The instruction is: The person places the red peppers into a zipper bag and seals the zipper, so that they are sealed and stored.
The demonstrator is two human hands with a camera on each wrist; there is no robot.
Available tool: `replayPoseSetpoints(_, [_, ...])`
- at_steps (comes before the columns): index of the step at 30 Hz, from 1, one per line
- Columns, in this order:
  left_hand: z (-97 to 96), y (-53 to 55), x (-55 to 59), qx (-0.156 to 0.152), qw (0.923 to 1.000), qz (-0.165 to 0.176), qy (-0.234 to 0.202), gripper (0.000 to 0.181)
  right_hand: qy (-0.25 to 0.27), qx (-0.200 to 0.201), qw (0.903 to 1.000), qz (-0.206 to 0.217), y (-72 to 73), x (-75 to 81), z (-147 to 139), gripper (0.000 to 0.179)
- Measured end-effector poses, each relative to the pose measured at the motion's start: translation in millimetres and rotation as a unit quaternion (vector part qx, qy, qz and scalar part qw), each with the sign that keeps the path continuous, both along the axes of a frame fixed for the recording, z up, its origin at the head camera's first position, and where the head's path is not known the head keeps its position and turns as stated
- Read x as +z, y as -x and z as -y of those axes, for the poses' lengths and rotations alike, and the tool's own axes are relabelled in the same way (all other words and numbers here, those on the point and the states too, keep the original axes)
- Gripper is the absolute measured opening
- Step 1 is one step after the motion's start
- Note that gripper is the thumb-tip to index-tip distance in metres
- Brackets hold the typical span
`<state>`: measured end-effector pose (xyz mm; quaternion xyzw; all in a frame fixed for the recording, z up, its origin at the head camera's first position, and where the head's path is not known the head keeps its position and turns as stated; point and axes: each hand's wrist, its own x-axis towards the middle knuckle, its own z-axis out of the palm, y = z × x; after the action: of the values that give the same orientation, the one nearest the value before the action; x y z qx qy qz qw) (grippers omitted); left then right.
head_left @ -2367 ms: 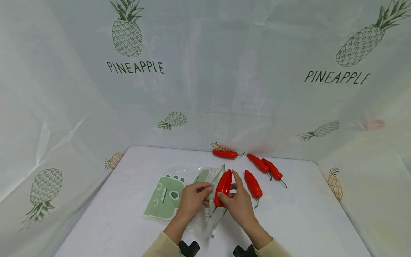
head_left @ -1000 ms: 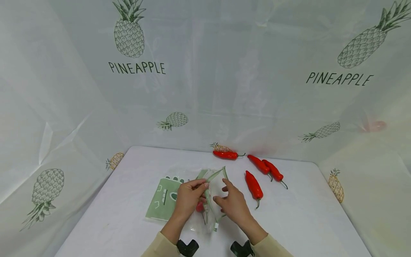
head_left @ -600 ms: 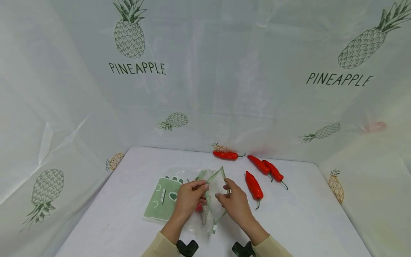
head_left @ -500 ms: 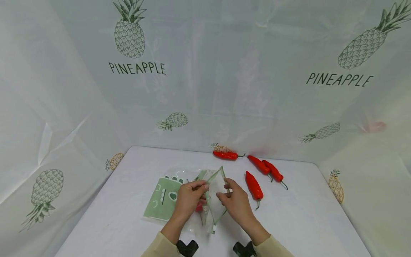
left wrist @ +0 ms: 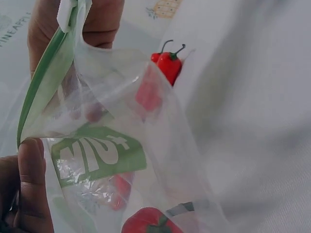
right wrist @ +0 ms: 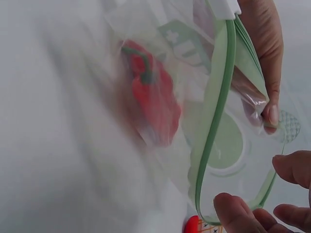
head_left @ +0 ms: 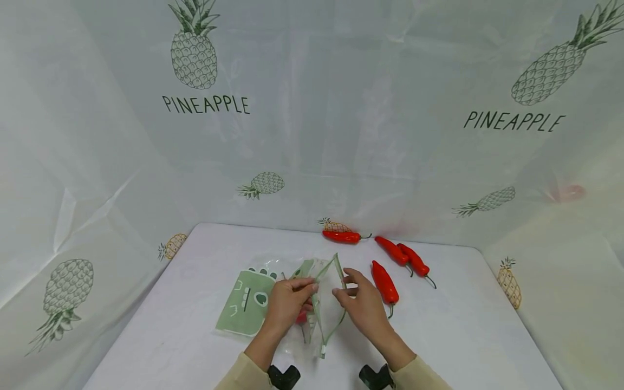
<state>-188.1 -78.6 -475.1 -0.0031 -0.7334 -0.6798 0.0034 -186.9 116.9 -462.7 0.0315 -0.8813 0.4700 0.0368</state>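
My left hand [head_left: 287, 303] pinches the green-edged rim of a clear zip bag [head_left: 329, 319], whose mouth gapes toward the right. Through its plastic, red chili peppers [right wrist: 155, 107] show in the right wrist view; the head view gives only a red patch behind my left fingers. A white slider [right wrist: 226, 7] sits at one end of the zip. My right hand [head_left: 365, 303] is at the other side of the mouth, thumb and fingers apart around the rim; whether they touch it I cannot tell. A green cartoon-face print [head_left: 246, 303] lies left, perhaps on another bag.
Behind and right of the bag, loose chilies lie on the white table [head_left: 448, 325]: one by the back edge [head_left: 341, 236], two together [head_left: 392, 250], and one nearest my right hand [head_left: 385, 281]. A pineapple-print sheet [head_left: 312, 135] rises around the table.
The chili that my right hand held 2.4 seconds ago has left that hand, and a red patch shows in the bag. Lately my right hand has shifted slightly right; the left still grips the rim.
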Motion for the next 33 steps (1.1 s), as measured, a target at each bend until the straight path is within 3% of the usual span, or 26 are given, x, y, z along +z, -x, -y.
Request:
replayPoseSetpoints(7, [1.7, 0.3, -3.8, -0.005, 0.9998, 0.010, 0.015, 0.028, -0.008, -0.013, 0.9997, -0.020, 2.7, 1.3, -11, 0.056])
replayPoseSetpoints(15, [0.5, -1.5, -3.1, -0.008, 0.9998, 0.017, 0.011, 0.028, -0.052, -0.027, 0.9974, -0.043, 15.2, 0.8, -45, 0.054])
replayPoseSetpoints(23, [-0.9, 0.4, -6.3, -0.010, 0.9997, 0.022, 0.004, 0.027, -0.085, -0.045, 0.9952, -0.020, 29.8, -1.8, -83, 0.057])
replayPoseSetpoints(33, [-1.5, 0.4, -6.1, -0.008, 0.9995, 0.029, -0.007, 0.026, -0.095, -0.028, 0.9949, 0.016, 42.4, -12.7, -109, 0.063])
